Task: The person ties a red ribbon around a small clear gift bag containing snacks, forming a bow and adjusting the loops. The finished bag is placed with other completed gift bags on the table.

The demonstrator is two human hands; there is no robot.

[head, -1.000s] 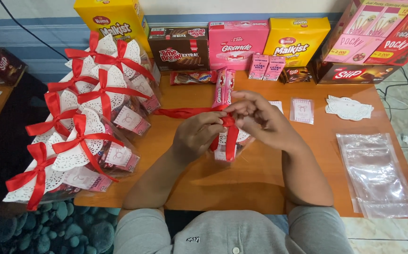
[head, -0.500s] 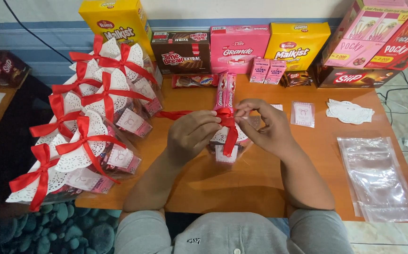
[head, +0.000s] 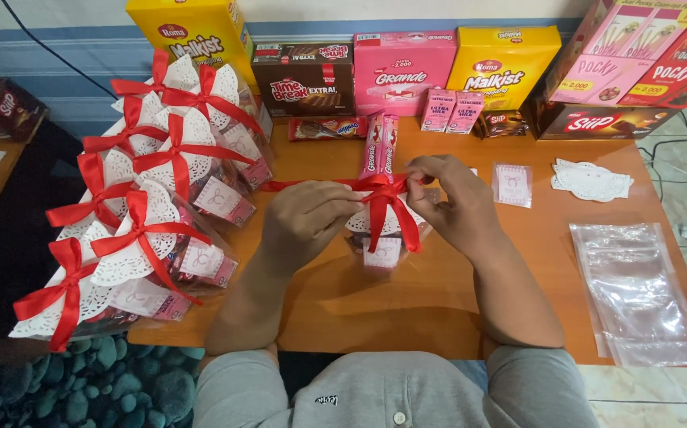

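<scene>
Left hand: the left hand (head: 309, 220) is curled, its fingertips pinching the left side of the red ribbon (head: 387, 208) at the knot.
Right hand: the right hand (head: 448, 202) is also closed in a pinch, holding the ribbon's right loop just beside the knot.
Parcel: the gift bag (head: 383, 238) lies on the wooden table (head: 407, 301) between the two hands, with a white lace doily at its neck and a small tag hanging below.
Doing it well: I judge that both pinches should stay close to the knot and pull evenly outward, so the bow sits centred on the doily and the two tails hang alike.
Surroundings: finished bags (head: 149, 206) with red bows are heaped on the left; clear bags (head: 637, 293) lie on the right; snack boxes (head: 403, 71) line the far edge.
Hard to see: the knot itself is covered by the fingers, so how tight it is cannot be told; the bag's contents are mostly hidden under the hands and ribbon.
</scene>
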